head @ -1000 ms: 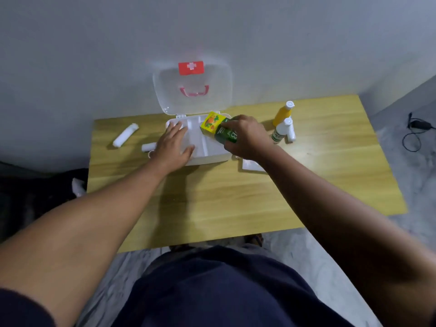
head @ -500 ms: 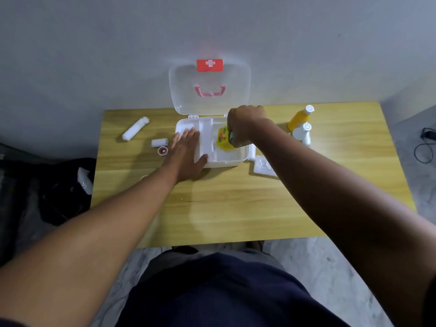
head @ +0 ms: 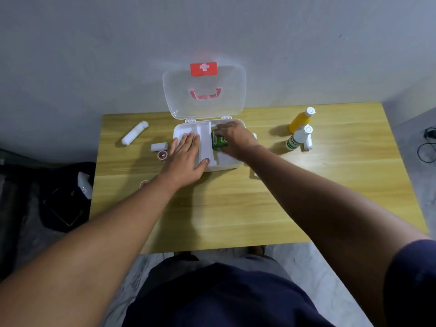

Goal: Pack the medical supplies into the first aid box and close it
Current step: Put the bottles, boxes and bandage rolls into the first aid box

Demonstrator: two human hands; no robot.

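Note:
The white first aid box [head: 226, 165] stands open at the back of the wooden table [head: 236, 208], its clear lid [head: 204, 90] with a red cross label upright against the wall. My left hand [head: 185, 159] lies flat, fingers spread, on the box's left compartment. My right hand [head: 232, 139] holds a green carton [head: 219, 141] down inside the right compartment. Left of the box lie a long white bandage roll [head: 135, 133], a short white roll [head: 159, 146] and a small red-capped jar [head: 162, 155]. To the right stand an orange bottle [head: 300, 120] and a white bottle [head: 297, 138].
A small white container [head: 308, 143] sits beside the white bottle. A flat white packet [head: 255, 174] peeks out under my right forearm. Another small round item [head: 144, 183] lies near my left wrist. A dark bag [head: 66, 197] is on the floor at the left, a cable [head: 427, 147] at the right.
My right hand has lowered the carton from above the box rim into the right compartment and turned it so its green side shows. My left hand stays on the box.

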